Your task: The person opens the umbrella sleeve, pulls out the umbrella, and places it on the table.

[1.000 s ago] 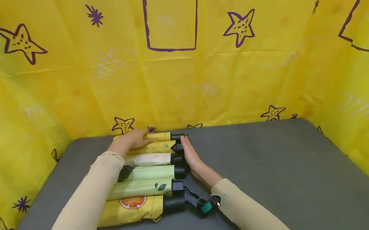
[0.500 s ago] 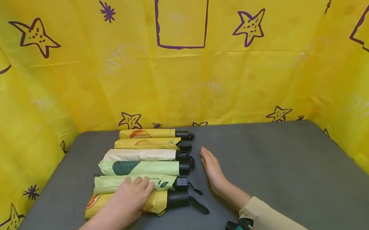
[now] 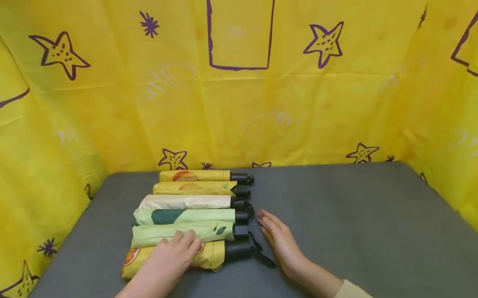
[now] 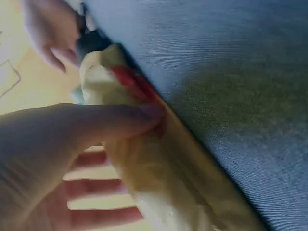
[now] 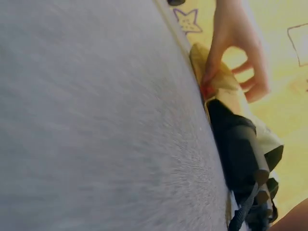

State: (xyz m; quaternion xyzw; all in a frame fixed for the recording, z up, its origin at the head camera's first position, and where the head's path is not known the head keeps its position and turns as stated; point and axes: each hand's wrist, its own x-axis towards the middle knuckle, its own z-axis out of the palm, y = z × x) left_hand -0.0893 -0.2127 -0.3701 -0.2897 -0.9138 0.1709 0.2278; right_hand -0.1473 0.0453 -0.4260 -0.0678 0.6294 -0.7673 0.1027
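Observation:
Several folded umbrellas lie side by side in a row, black handles to the right. My left hand (image 3: pixel 171 258) grips the nearest one, a yellow umbrella (image 3: pixel 213 257) with orange-slice prints; in the left wrist view its thumb (image 4: pixel 130 120) lies along the near side and the fingers reach over the far side. Just behind lies a light green umbrella (image 3: pixel 155 234) with small leaf prints. Close to the handle ends, my right hand (image 3: pixel 286 247) stands on edge with fingers extended, holding nothing. The yellow umbrella's handle (image 3: pixel 237 251) and dark strap (image 3: pixel 263 256) lie just left of its palm.
Farther back in the row are a green umbrella with a dark patch (image 3: pixel 212 216), a cream umbrella (image 3: pixel 191 200) and two yellow umbrellas, the rearmost (image 3: pixel 210 175) near the back edge. Yellow patterned cloth (image 3: pixel 232 104) encloses the grey table (image 3: pixel 361 233) at the back and sides.
My left hand has come from the rearmost umbrella to the nearest one, which has since shifted slightly right. My right hand moved off the handles, then nearer the front ones.

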